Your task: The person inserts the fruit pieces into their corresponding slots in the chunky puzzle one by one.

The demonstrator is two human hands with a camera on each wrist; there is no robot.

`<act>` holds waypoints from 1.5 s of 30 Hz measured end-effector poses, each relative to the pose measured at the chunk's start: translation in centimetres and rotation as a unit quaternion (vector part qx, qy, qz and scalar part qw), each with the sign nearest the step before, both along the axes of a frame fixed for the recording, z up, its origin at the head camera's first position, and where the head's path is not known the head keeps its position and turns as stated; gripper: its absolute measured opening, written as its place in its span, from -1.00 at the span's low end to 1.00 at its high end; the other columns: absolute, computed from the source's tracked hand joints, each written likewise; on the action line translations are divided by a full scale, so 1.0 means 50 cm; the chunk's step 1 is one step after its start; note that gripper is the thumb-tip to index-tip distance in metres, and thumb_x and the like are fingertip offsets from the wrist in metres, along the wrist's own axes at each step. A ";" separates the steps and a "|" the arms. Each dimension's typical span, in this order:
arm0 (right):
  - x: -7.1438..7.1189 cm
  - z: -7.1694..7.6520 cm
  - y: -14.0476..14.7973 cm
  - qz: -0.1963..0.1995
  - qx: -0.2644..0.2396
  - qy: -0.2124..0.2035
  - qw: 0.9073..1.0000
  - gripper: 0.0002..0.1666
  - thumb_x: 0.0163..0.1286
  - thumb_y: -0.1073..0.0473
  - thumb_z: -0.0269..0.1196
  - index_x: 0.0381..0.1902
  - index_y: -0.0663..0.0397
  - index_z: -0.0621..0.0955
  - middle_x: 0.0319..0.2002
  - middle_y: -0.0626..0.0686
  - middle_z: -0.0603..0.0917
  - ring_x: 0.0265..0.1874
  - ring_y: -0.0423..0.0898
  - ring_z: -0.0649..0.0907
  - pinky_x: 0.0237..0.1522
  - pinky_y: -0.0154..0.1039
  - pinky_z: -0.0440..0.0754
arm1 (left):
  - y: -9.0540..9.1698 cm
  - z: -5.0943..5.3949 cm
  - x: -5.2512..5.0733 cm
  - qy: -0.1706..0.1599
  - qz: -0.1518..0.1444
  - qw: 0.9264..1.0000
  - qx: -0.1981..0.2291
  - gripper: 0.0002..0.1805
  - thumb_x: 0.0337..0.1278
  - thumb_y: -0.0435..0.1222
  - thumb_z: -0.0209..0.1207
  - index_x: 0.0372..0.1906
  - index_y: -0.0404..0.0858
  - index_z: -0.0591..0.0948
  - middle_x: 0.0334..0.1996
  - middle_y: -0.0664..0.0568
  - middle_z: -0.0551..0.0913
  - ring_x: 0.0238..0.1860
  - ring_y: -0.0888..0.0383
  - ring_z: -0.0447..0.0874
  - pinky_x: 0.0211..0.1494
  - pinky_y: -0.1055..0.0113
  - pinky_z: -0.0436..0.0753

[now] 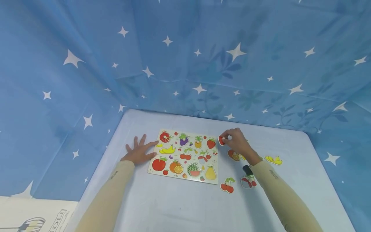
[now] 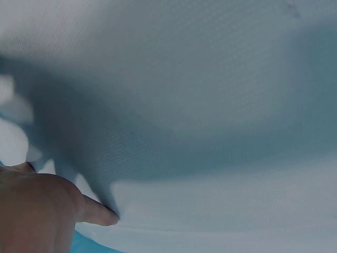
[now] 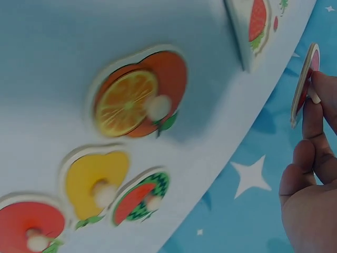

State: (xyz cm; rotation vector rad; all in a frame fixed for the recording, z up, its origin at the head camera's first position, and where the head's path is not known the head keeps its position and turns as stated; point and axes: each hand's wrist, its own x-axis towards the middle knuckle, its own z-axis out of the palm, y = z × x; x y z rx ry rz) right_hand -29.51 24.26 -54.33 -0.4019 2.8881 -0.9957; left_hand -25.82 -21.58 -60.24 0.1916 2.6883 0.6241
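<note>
A fruit puzzle board lies on the white table. My left hand rests at its left edge with fingers spread, the thumb and index fingertip touching the board. In the left wrist view, that hand shows at the lower left. Just past the board's right edge, my right hand pinches a red fruit puzzle piece by its knob. In the right wrist view this piece is raised and nearly edge-on, so its picture is mostly hidden.
Right of the board lie loose knobbed pieces: an orange, a pear, a watermelon, a banana and cherries. Another cherry piece lies near my right sleeve. A blue starry cloth hangs behind the table.
</note>
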 end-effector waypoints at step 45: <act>-0.029 -0.092 -0.085 0.014 0.018 -0.032 0.999 -0.91 0.43 0.43 0.36 -0.16 0.28 0.78 -0.21 0.16 0.74 -0.10 0.14 0.58 -0.04 0.07 0.59 | 0.005 0.016 0.007 0.002 -0.004 1.000 0.005 -0.22 0.48 0.11 0.22 0.69 0.16 0.30 0.73 -0.30 -0.26 0.64 -0.52 -0.52 0.42 -0.67 -0.39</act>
